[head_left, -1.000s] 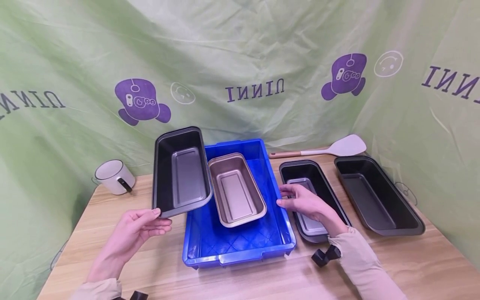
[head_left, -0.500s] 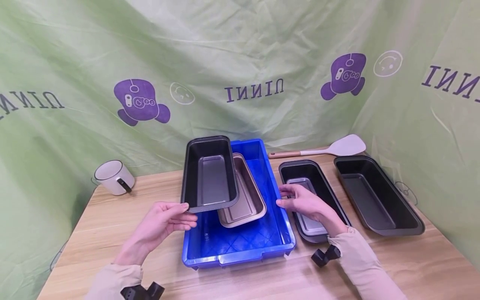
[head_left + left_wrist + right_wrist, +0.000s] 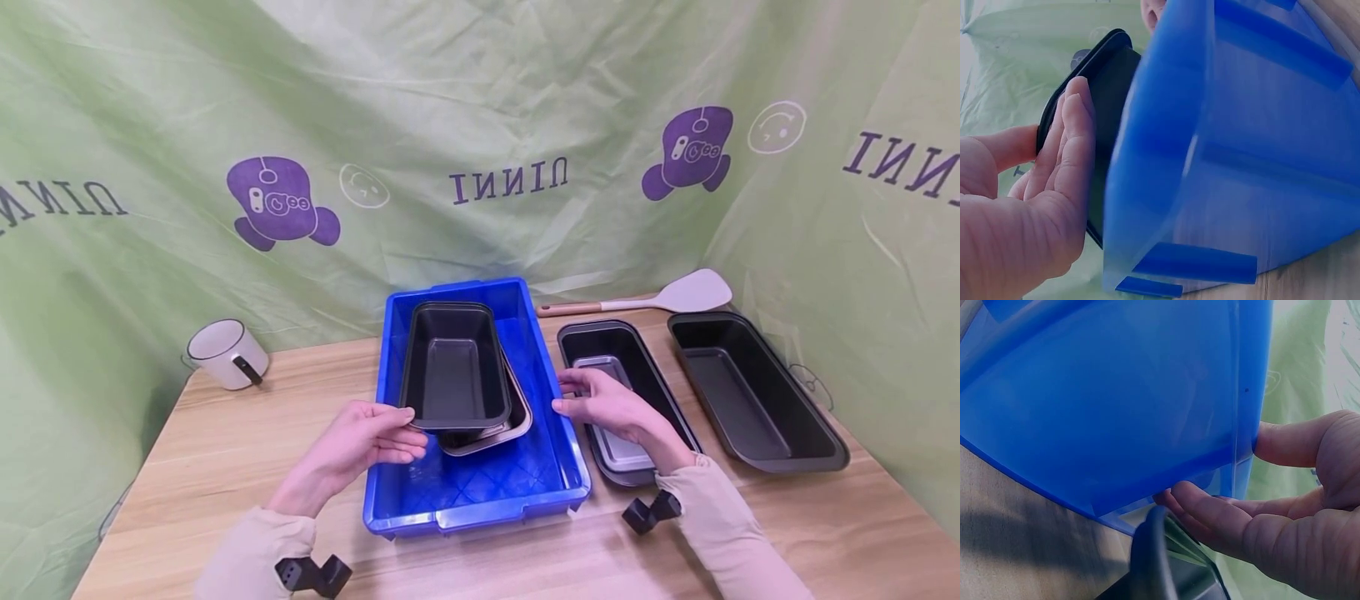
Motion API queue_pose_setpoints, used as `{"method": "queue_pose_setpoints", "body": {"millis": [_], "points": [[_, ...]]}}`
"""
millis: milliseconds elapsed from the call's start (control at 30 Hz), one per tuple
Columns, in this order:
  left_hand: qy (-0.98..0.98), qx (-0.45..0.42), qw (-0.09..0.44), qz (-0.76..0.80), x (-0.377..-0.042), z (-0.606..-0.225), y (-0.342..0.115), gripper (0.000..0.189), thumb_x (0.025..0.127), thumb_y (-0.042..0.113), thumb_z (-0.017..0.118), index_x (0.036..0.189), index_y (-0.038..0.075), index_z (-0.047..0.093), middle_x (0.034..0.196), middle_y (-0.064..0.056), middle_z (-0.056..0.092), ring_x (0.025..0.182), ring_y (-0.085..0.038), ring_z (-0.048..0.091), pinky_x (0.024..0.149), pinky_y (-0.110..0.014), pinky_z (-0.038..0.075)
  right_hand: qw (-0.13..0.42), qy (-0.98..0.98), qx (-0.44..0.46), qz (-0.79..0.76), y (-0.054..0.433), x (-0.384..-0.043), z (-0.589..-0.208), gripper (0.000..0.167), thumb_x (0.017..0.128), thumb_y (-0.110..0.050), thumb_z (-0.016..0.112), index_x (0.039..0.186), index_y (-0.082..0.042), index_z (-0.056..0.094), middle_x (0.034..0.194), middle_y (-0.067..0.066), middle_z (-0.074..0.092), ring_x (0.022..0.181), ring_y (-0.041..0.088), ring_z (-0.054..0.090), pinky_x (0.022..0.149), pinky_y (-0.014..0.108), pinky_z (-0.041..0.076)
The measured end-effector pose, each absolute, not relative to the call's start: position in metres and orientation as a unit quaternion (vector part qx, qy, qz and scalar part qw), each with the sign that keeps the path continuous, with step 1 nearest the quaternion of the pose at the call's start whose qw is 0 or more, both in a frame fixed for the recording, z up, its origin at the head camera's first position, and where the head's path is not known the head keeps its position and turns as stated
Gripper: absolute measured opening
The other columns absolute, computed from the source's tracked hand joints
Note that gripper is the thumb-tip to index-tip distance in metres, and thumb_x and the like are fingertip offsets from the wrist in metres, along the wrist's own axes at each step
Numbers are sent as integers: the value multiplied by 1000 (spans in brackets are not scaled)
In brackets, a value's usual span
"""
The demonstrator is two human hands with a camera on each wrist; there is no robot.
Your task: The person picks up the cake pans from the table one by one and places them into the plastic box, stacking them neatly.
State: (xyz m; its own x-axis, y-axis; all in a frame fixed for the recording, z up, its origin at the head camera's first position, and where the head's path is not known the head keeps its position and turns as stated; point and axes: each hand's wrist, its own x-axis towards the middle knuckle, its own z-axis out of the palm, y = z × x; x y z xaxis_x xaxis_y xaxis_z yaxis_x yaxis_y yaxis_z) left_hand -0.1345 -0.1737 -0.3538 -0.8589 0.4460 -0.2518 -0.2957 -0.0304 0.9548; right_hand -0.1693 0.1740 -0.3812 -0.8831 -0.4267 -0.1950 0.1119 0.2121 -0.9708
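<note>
My left hand [image 3: 367,442] pinches the near rim of a black loaf pan [image 3: 453,371], thumb on top and fingers underneath. The pan hangs level inside the blue plastic bin [image 3: 480,508], right over a silver loaf pan [image 3: 497,435] that is mostly hidden beneath it. In the left wrist view the left hand [image 3: 1054,169] holds the black loaf pan's [image 3: 1110,81] edge beside the blue bin's [image 3: 1241,156] wall. My right hand [image 3: 607,408] holds the bin's right rim. The right wrist view shows the right hand [image 3: 1285,512] with thumb and fingers pinching the blue bin's [image 3: 1116,394] lip.
Right of the bin lies a narrow black pan [image 3: 573,337] with a small steel tray [image 3: 626,450] inside, then a wider black pan [image 3: 750,392]. A white spatula [image 3: 675,296] lies at the back and a white mug [image 3: 225,354] at the left. Green cloth walls surround the wooden table [image 3: 225,450].
My left hand has carried the black loaf pan rightwards from outside the bin, levelled it and lowered it over the silver pan. The right hand has stayed on the bin's rim.
</note>
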Motion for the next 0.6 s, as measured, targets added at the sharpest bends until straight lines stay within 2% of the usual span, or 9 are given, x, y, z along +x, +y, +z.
{"method": "queue_pose_setpoints", "body": {"millis": [333, 500, 600], "points": [[685, 57, 265, 676, -142, -354, -166, 19, 96, 11, 54, 87, 0, 67, 77, -10, 72, 70, -17, 71, 67, -27, 59, 219, 747, -108, -619, 174, -169, -381, 64, 91, -5, 60, 139, 20, 26, 137, 37, 38, 121, 40, 49, 100, 44, 45], [701, 51, 269, 659, -144, -354, -167, 24, 96, 10, 54, 94, -11, 65, 77, -10, 72, 70, -17, 71, 66, -25, 58, 217, 750, -108, -616, 174, -169, -380, 63, 91, -6, 60, 139, 19, 27, 137, 36, 39, 121, 40, 49, 100, 44, 46], [710, 50, 274, 647, -145, -353, -167, 25, 96, 10, 53, 96, -13, 64, 76, -9, 72, 69, -17, 71, 65, -25, 58, 217, 750, -108, -616, 174, -169, -380, 64, 91, -6, 61, 139, 19, 27, 136, 36, 40, 121, 39, 49, 100, 44, 46]]}}
